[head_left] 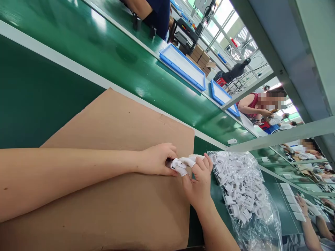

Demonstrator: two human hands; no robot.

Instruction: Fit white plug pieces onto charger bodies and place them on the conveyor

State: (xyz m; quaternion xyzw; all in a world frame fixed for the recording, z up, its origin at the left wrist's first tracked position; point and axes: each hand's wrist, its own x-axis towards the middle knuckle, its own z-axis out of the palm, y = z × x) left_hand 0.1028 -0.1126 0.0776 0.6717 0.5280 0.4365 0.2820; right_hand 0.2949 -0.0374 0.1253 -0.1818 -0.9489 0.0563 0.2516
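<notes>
My left hand (158, 158) reaches in from the left, its fingers closed around one end of a small white plastic part (176, 165) with a dark gap in it. From the lower right comes my right hand (198, 177), with white finger covers on several fingertips. Its thumb and forefinger pinch the other end of the same part. Both hands meet above the right side of a brown cardboard sheet (125, 209). My fingers hide much of the part. Just right of my right hand lies a clear plastic bag (246, 188) full of white plastic pieces.
The cardboard lies on a dark green table (39, 87). Beyond it runs a shiny green conveyor belt (117, 66) carrying a small white piece (232, 141). Blue-rimmed trays (183, 66) stand past the belt. A metal frame (288, 137) crosses the right side. Other people work nearby.
</notes>
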